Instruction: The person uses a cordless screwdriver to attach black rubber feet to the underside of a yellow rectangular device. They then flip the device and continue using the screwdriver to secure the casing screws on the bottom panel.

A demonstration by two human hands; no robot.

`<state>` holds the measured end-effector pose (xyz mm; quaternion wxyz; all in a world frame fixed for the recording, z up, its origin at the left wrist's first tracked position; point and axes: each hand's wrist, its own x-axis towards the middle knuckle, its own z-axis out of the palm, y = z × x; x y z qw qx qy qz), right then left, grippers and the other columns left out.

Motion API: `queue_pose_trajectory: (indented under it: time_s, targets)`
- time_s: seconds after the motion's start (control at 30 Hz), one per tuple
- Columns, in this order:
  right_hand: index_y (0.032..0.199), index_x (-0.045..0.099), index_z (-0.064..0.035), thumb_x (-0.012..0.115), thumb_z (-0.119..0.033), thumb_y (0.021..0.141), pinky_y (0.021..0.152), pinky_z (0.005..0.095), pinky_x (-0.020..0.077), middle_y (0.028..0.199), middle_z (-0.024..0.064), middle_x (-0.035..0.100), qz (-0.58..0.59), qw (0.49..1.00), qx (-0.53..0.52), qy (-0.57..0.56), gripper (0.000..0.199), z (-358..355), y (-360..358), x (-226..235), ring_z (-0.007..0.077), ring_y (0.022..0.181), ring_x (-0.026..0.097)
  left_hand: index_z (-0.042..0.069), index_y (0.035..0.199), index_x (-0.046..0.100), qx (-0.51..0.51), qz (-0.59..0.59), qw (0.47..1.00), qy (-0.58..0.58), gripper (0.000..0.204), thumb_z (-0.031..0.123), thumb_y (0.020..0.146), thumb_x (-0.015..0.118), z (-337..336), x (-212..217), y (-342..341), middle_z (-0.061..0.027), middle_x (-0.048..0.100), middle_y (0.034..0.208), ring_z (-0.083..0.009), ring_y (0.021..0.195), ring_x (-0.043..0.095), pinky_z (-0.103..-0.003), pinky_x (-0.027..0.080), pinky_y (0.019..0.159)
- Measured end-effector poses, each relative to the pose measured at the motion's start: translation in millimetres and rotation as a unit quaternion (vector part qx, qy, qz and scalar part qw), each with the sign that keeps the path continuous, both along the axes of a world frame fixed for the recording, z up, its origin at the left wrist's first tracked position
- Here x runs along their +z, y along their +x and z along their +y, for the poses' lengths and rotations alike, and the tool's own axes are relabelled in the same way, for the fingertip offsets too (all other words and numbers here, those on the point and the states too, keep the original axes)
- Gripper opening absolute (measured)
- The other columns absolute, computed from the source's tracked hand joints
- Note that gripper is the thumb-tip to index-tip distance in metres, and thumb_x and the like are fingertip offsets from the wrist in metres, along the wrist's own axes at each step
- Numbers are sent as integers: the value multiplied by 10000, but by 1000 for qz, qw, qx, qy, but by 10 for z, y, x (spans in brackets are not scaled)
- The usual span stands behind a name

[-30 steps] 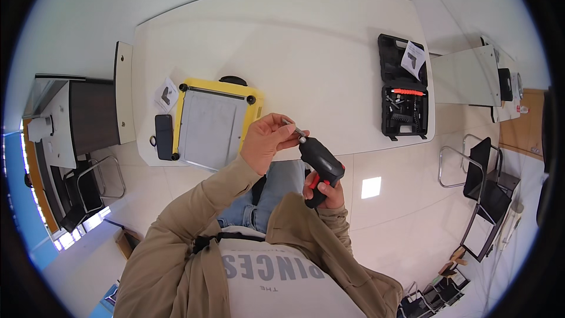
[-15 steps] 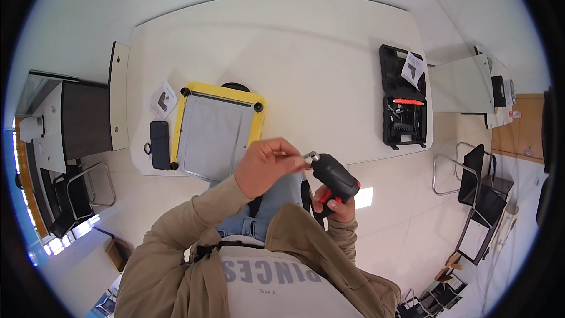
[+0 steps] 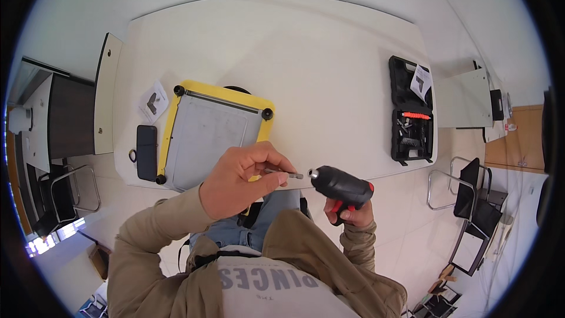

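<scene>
In front of my body, my left hand (image 3: 247, 171) is closed, with thumb and fingers pinching a slim metal screwdriver bit (image 3: 299, 176). The end of the bit points at the silver chuck (image 3: 313, 174) of a black and red cordless screwdriver (image 3: 342, 186), a small gap apart from it. My right hand (image 3: 356, 215) wraps round the screwdriver's grip, and its nose faces left. Close beyond my left hand, a flat yellow-framed thing (image 3: 219, 90) with a grey panel and black round feet at its corners lies on the white table (image 3: 329, 70). My left hand covers part of its near side.
At the table's right edge lies an open black tool case (image 3: 412, 112) with an orange flexible shaft and a leaflet. A leaflet (image 3: 153, 101), a black phone (image 3: 147, 152) and a small dark ring-shaped thing (image 3: 132, 155) are at the left. Chairs (image 3: 465, 185) stand at both sides.
My left hand has drawn back left from the screwdriver's nose, with the bit now apart from the chuck. My right hand and the screwdriver have shifted slightly right and down.
</scene>
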<state>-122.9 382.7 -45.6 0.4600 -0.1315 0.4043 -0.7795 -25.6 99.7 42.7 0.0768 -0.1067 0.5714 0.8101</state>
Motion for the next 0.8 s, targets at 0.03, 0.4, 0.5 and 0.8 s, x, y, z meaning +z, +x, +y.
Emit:
queue_pose_trajectory:
  time_s: [0.03, 0.4, 0.5, 0.8]
  targets:
    - [1249, 479, 95, 775, -47, 684, 488, 304, 511, 856, 209, 681, 6, 1000, 12, 2, 653, -34, -19, 0, 210, 569, 627, -37, 1071, 631, 2, 8, 1000, 0, 169, 14, 921, 570, -13, -9, 22, -68, 619, 1002, -105, 907, 605, -236, 486, 772]
    - [1228, 497, 110, 809, -118, 689, 508, 308, 516, 876, 223, 685, 93, 994, 50, -40, 663, -57, 298, -496, 207, 551, 629, -72, 969, 662, 11, 224, 953, -201, 145, -75, 839, 598, -46, 27, 526, -164, 674, 876, -194, 842, 677, -302, 537, 771]
    - [1214, 527, 108, 793, -119, 703, 522, 308, 530, 886, 221, 682, 109, 991, 54, -50, 619, 33, 649, -575, 209, 570, 639, -63, 952, 662, 43, 264, 936, -230, 139, -64, 826, 604, 94, -29, 1026, -200, 696, 918, -250, 919, 697, -352, 562, 821]
    - [1182, 568, 65, 723, -36, 729, 584, 304, 516, 907, 187, 678, 80, 993, 90, -16, 489, 402, 1753, -788, 192, 621, 632, -22, 934, 598, 200, 182, 963, 12, 39, 15, 920, 592, 771, -1059, 2319, -214, 671, 1106, -200, 975, 673, -309, 576, 781]
